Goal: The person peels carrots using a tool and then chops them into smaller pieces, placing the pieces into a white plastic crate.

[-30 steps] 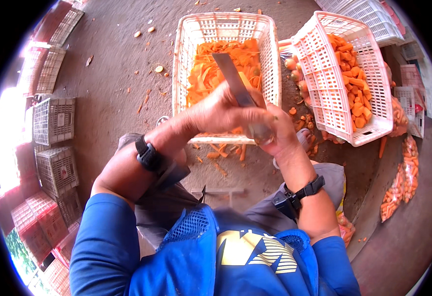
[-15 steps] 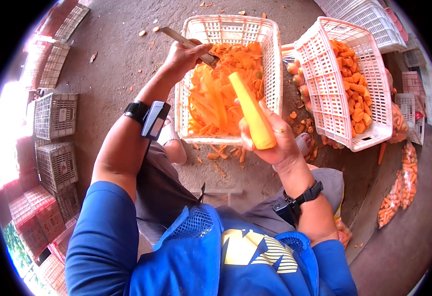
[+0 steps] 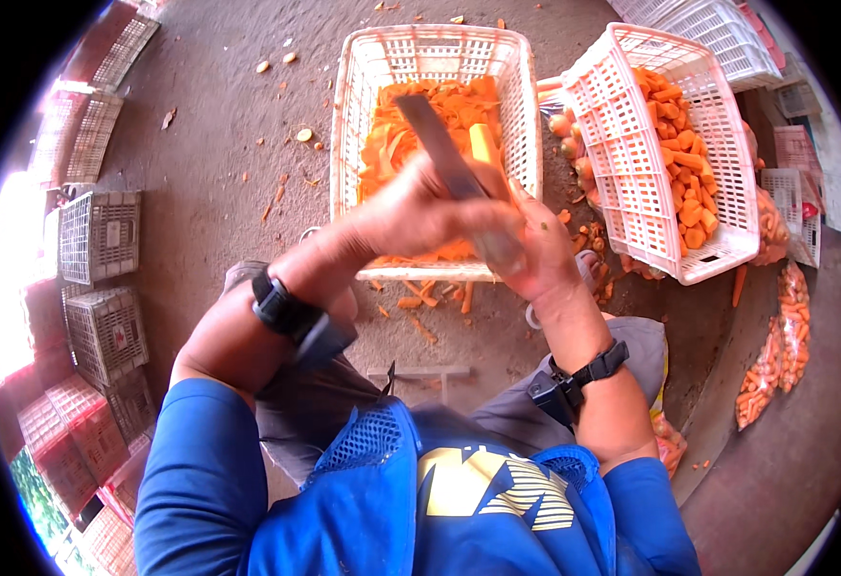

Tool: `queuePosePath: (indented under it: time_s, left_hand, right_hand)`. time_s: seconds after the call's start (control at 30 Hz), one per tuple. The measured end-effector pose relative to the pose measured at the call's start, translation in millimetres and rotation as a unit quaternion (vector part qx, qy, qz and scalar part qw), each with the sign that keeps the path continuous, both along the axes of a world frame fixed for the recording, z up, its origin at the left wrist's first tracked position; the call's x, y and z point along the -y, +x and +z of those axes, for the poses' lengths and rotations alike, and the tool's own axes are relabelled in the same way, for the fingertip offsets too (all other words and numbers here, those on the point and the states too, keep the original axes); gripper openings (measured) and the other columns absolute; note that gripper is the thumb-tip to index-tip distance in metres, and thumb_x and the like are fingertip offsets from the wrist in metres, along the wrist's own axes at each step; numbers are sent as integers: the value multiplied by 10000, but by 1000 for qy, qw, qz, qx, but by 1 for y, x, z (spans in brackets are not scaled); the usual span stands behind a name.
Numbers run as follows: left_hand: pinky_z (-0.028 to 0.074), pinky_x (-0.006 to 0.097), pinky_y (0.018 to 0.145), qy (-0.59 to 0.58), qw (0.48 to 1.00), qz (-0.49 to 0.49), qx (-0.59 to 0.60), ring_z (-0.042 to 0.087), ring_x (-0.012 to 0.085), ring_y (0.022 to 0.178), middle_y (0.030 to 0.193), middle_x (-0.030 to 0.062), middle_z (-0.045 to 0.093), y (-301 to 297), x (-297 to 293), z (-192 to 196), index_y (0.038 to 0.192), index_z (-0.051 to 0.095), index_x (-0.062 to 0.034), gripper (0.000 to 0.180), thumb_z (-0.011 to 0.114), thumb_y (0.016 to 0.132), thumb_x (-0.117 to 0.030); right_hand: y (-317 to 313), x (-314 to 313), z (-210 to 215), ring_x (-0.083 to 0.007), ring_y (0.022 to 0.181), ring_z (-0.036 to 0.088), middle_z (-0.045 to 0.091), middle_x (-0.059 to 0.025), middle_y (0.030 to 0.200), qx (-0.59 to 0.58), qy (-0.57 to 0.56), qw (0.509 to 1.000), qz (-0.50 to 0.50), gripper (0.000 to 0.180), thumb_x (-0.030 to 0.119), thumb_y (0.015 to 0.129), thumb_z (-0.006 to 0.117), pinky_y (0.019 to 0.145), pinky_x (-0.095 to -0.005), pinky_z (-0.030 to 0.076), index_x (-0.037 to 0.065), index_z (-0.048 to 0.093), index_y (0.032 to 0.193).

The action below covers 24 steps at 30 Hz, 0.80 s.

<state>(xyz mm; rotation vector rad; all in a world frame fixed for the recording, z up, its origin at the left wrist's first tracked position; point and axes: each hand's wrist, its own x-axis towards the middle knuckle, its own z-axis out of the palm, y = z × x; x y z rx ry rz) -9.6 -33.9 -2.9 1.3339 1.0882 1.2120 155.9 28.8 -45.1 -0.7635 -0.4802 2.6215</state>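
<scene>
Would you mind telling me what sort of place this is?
Probably a produce-processing yard or shed floor: white plastic baskets hold carrot pieces, stacked crates line the side, and bagged carrots lie on bare ground.

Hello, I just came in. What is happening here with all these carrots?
A person in a blue shirt is cutting a carrot over a white plastic basket that holds cut carrot strips. The left hand grips a knife, with its blade lying against the carrot, which the right hand holds. A second, tilted basket to the right holds carrot pieces. Scraps lie on the ground around them.
</scene>
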Motion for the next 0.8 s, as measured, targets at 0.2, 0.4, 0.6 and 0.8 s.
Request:
queuePosePath:
  time_s: [0.2, 0.4, 0.6, 0.8]
  left_hand:
    - [446, 219, 594, -109, 992, 11, -63, 573, 49, 696, 764, -17, 645, -29, -14, -9, 896, 688, -43, 135, 675, 896, -177]
    - [344, 188, 462, -104, 957, 250, -105, 481, 34, 516, 672, -6, 627, -110, -40, -60, 901, 692, -29, 249, 692, 879, -278]
    - [327, 189, 460, -111, 951, 269, -100, 461, 33, 510, 656, -1, 611, -95, -37, -44, 887, 679, -29, 275, 690, 883, -303]
    - [347, 188, 436, -105, 991, 77, 25, 478, 30, 503, 699, 4, 649, -30, -13, 0, 872, 667, -55, 199, 662, 907, -251]
  right_hand:
    - [4, 13, 2, -181, 725, 581, 603, -82, 915, 11, -13, 999, 46, 325, 297, 1017, 385, 614, -324, 492, 53, 529, 1174]
    - [3, 18, 13, -212, 626, 555, 613, -113, 852, 34, -22, 998, 58, 361, 340, 1013, 402, 574, -314, 443, 55, 521, 1202]
    - [7, 6, 4, -205, 625, 563, 595, -90, 822, 36, -27, 999, 29, 449, 414, 1003, 412, 542, -290, 423, 43, 519, 1232]
    - [12, 0, -11, -202, 835, 618, 619, -90, 1008, 3, -65, 998, 7, 385, 364, 1006, 423, 686, -373, 523, 52, 508, 1215]
